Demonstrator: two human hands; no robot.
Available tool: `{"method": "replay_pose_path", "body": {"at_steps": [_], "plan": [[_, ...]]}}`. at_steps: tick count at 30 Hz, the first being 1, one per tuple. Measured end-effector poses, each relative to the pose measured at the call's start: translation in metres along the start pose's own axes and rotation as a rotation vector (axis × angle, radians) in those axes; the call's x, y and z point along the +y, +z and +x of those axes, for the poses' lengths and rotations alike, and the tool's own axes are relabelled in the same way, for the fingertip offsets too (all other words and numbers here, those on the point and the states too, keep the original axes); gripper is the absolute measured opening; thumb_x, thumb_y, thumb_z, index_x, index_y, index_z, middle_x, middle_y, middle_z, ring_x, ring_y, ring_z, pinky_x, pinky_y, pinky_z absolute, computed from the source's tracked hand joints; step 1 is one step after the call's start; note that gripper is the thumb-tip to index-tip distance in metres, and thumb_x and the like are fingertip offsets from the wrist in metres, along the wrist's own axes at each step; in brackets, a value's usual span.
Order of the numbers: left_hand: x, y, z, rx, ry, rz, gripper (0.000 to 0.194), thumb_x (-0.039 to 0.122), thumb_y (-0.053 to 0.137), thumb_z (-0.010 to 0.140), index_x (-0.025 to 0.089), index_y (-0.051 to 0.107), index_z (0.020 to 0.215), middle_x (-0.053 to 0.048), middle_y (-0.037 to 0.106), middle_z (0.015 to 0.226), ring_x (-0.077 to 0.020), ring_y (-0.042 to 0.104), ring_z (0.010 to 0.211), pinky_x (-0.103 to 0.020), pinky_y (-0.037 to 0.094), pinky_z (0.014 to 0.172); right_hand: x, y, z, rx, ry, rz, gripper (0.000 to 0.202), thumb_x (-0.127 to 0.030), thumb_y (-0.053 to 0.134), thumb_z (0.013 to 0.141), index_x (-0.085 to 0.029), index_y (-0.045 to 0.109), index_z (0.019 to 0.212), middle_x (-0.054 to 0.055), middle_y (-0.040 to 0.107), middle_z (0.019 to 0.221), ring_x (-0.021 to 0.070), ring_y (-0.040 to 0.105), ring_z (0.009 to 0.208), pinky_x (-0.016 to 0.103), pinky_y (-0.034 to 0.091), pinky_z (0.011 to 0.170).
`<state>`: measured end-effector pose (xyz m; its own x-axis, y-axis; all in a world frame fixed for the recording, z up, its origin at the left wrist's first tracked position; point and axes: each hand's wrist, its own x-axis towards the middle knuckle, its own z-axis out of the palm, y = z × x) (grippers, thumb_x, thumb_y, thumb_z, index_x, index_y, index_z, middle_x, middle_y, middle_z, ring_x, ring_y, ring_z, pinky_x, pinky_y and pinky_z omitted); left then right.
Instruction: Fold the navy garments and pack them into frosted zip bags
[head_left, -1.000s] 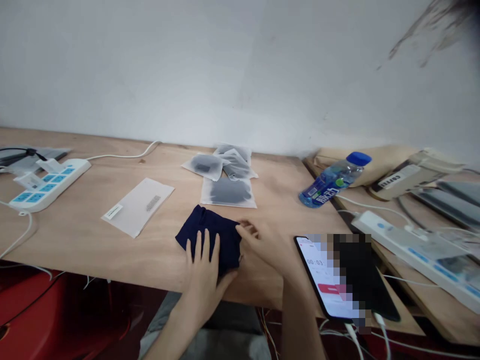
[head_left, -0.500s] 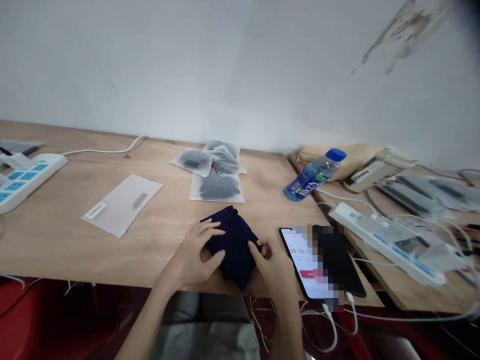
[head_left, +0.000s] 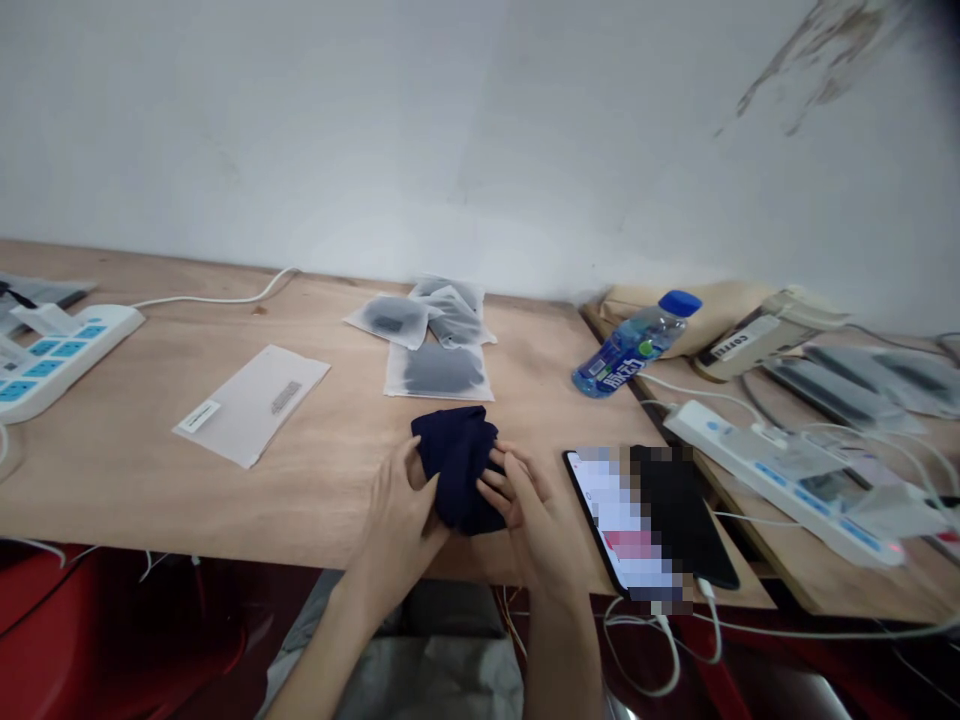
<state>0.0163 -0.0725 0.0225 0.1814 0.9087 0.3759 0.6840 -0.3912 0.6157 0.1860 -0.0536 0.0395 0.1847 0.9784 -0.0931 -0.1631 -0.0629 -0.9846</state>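
Note:
A dark navy piece of fabric [head_left: 459, 462] lies bunched and folded near the front of the wooden table; its exact kind does not show. My left hand [head_left: 401, 505] grips its left side, thumb on top and the other fingers partly hidden behind. On the right side, my right hand [head_left: 531, 500] has its fingers curled into a fold of the cloth. Just beyond the fabric lie several frosted plastic bags [head_left: 439, 371] with dark contents. Off to the left sits a flat pale bag [head_left: 253, 405] with a white label and printed text.
A phone [head_left: 619, 520] and a black device [head_left: 686, 520] lie on the right, with white cables at their lower ends. Behind them are a tilted blue-capped bottle [head_left: 626, 350], a coffee cup [head_left: 757, 335] and a power strip [head_left: 780, 485]. Another power strip [head_left: 56, 365] is at the far left.
The fabric has gone from spread out to a smaller folded bundle. My right hand's fingers have moved left into the cloth, and my left hand has closed on its edge.

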Motion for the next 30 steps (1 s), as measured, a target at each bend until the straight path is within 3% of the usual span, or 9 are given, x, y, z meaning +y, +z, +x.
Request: {"method": "replay_pose_path", "body": {"at_steps": [2,5,9,12,17,21,24,28,30], "plan": [[0.000,0.000,0.014,0.064,-0.004,-0.055,0.044,0.015,0.057,0.083,0.028,0.060,0.124,-0.011,0.046,0.142,-0.0320,0.043,0.131,-0.051,0.040,0.104,0.002,-0.001,0.002,-0.029,-0.048,0.068,0.040,-0.053,0.064,0.083,-0.022,0.061,0.108,0.010,0.069,0.115,0.0249,0.070,0.098,0.042,0.060,0.083],[-0.002,-0.006,0.035,0.061,-0.148,-0.231,0.025,0.021,0.054,0.087,0.022,0.068,0.108,-0.009,0.069,0.105,-0.0262,0.064,0.100,-0.042,0.051,0.088,0.007,-0.005,0.005,0.050,-0.130,-0.005,0.037,-0.051,0.061,0.086,-0.022,0.060,0.108,0.012,0.066,0.121,0.0265,0.069,0.103,0.045,0.058,0.087],[-0.007,-0.016,0.051,0.180,-0.398,-0.512,0.021,0.038,0.064,0.083,0.018,0.071,0.080,-0.004,0.066,0.067,-0.0226,0.066,0.074,-0.030,0.050,0.065,0.011,-0.011,0.006,0.071,-0.177,-0.376,0.034,-0.049,0.054,0.088,-0.020,0.061,0.104,0.012,0.070,0.109,0.0255,0.070,0.095,0.043,0.059,0.081],[-0.016,-0.021,0.054,0.287,-0.550,-0.680,0.030,0.045,0.070,0.077,0.015,0.069,0.073,-0.003,0.066,0.064,-0.0195,0.065,0.069,-0.025,0.048,0.058,0.008,-0.017,0.003,0.001,-0.216,-0.694,0.031,-0.043,0.048,0.091,-0.020,0.063,0.105,0.011,0.072,0.099,0.0254,0.069,0.091,0.043,0.056,0.082],[-0.041,-0.036,0.040,0.440,-0.722,-0.882,0.042,0.051,0.072,0.072,0.014,0.070,0.092,-0.006,0.073,0.084,-0.0183,0.069,0.074,-0.026,0.054,0.064,0.009,-0.036,0.012,-0.016,-0.373,-1.069,0.033,-0.035,0.042,0.094,-0.017,0.064,0.109,0.013,0.070,0.112,0.0305,0.063,0.108,0.050,0.047,0.095],[-0.062,-0.051,0.007,0.279,-0.788,-0.727,0.048,0.053,0.073,0.069,0.012,0.068,0.093,-0.004,0.071,0.073,-0.0173,0.066,0.058,-0.027,0.053,0.053,0.006,-0.048,0.040,-0.167,-0.499,-1.168,0.030,-0.029,0.044,0.093,-0.018,0.067,0.108,0.011,0.071,0.112,0.0288,0.063,0.108,0.049,0.044,0.100],[-0.075,-0.065,-0.024,0.118,-0.827,-0.454,0.050,0.058,0.070,0.070,0.014,0.066,0.092,-0.005,0.069,0.067,-0.0215,0.067,0.058,-0.029,0.051,0.048,-0.003,-0.049,0.060,-0.253,-0.522,-1.186,0.027,-0.025,0.046,0.090,-0.019,0.068,0.106,0.009,0.072,0.108,0.0269,0.066,0.101,0.045,0.049,0.094],[-0.084,-0.084,-0.051,0.292,-0.787,0.100,0.051,0.060,0.068,0.070,0.016,0.063,0.096,-0.009,0.072,0.082,-0.0271,0.070,0.071,-0.035,0.054,0.058,-0.005,-0.044,0.072,-0.202,-0.602,-1.194,0.031,-0.020,0.044,0.089,-0.019,0.066,0.111,0.011,0.070,0.112,0.0267,0.064,0.105,0.044,0.049,0.095],[-0.084,-0.089,-0.050,0.379,-0.693,0.201,0.053,0.058,0.065,0.074,0.018,0.059,0.107,-0.011,0.072,0.098,-0.0264,0.070,0.078,-0.037,0.055,0.066,0.002,-0.044,0.075,-0.142,-0.661,-1.239,0.035,-0.017,0.042,0.089,-0.017,0.064,0.116,0.014,0.065,0.122,0.0286,0.059,0.114,0.046,0.046,0.099]]}}
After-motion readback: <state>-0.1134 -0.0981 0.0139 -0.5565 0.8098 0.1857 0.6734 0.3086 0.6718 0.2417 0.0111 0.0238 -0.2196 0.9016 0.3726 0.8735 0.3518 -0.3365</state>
